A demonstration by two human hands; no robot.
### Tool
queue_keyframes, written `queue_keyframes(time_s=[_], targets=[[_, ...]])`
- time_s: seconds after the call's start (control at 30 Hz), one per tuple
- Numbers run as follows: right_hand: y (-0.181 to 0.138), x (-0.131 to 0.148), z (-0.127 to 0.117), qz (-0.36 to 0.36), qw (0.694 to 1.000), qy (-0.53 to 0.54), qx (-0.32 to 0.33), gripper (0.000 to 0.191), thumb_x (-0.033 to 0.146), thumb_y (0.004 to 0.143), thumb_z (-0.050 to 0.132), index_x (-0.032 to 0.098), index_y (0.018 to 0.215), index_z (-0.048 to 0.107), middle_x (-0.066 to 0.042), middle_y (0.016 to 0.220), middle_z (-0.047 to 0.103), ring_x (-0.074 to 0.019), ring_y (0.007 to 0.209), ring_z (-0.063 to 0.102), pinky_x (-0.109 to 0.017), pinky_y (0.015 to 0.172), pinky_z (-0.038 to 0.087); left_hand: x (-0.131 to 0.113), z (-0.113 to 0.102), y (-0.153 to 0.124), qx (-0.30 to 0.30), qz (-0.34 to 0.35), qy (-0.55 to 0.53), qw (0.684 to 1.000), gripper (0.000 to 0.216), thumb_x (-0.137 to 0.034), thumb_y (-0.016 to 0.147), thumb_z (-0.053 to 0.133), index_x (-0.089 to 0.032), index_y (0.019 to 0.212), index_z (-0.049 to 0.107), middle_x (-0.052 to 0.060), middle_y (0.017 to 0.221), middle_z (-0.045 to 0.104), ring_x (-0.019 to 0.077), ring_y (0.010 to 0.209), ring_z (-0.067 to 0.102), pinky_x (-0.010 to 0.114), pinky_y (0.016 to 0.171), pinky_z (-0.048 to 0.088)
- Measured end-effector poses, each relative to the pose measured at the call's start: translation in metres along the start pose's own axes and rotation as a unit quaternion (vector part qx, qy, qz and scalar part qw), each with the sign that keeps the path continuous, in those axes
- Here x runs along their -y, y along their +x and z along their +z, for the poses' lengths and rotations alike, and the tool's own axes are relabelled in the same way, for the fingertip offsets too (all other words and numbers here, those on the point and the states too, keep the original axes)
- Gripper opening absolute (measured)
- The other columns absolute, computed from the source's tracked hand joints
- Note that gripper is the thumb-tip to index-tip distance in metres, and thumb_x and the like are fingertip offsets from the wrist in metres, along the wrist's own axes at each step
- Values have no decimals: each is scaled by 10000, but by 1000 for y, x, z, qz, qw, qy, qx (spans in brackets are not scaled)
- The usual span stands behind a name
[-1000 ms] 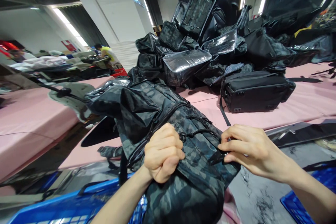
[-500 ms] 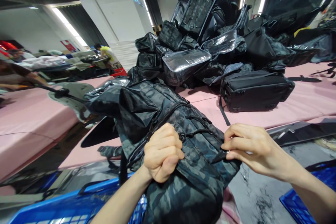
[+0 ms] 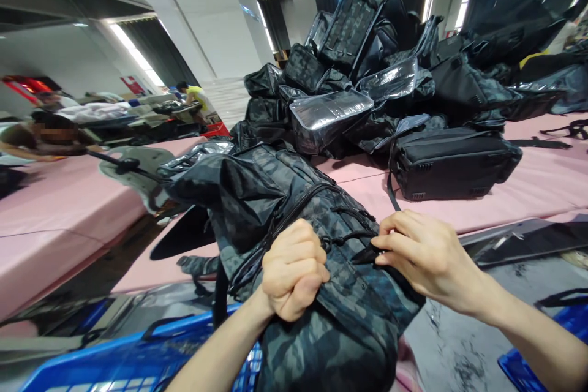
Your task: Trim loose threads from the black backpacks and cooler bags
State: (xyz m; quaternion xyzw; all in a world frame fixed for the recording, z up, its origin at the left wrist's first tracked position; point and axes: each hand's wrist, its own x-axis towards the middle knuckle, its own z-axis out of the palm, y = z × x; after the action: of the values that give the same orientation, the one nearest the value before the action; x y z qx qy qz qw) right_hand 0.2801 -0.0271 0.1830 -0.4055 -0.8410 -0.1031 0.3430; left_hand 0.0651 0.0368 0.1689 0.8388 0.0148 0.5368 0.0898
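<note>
A dark camouflage backpack [image 3: 331, 331] lies slanted in front of me, with black zips and an elastic cord across its front. My left hand [image 3: 294, 272] is closed in a fist on the front panel, gripping the backpack's fabric. On the right side of the same panel, my right hand [image 3: 413, 251] is pinched around a small black pointed piece [image 3: 365, 254]. Whether that piece is part of the backpack or a separate tool, I cannot tell. The fingertips of my left hand are hidden.
Beyond the backpack, a tall heap of dark bags [image 3: 349, 61] rests on a pink-covered table [image 3: 542, 177]. A black bag [image 3: 454, 165] lies nearer. Blue crates [image 3: 114, 355] stand below at both sides. A co-worker [image 3: 41, 135] leans over another pink table at the left.
My right hand has moved left and slightly up across the panel with the black piece, closer to my left hand. My left fist keeps its grip. The view has shifted slightly.
</note>
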Motion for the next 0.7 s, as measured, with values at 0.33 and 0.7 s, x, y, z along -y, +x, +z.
queue_keyframes(time_s=[0.33, 0.7], targets=[[-5, -7, -9, 40, 985, 162, 47, 96, 242, 860, 527, 170, 849, 591, -47, 832, 566, -119, 729, 534, -237, 643, 422, -4, -1, 4, 17, -4, 8, 1000, 358, -249, 862, 369, -153, 554, 523, 26, 477, 504, 127, 497, 439, 316, 534, 331], [0, -2, -2, 0, 999, 34, 27, 125, 222, 867, 502, 164, 853, 611, -58, 831, 577, -126, 706, 516, -245, 616, 394, -2, 0, 2, 9, -5, 6, 1000, 334, -236, 847, 380, -153, 554, 518, 27, 483, 507, 129, 499, 438, 318, 534, 333]])
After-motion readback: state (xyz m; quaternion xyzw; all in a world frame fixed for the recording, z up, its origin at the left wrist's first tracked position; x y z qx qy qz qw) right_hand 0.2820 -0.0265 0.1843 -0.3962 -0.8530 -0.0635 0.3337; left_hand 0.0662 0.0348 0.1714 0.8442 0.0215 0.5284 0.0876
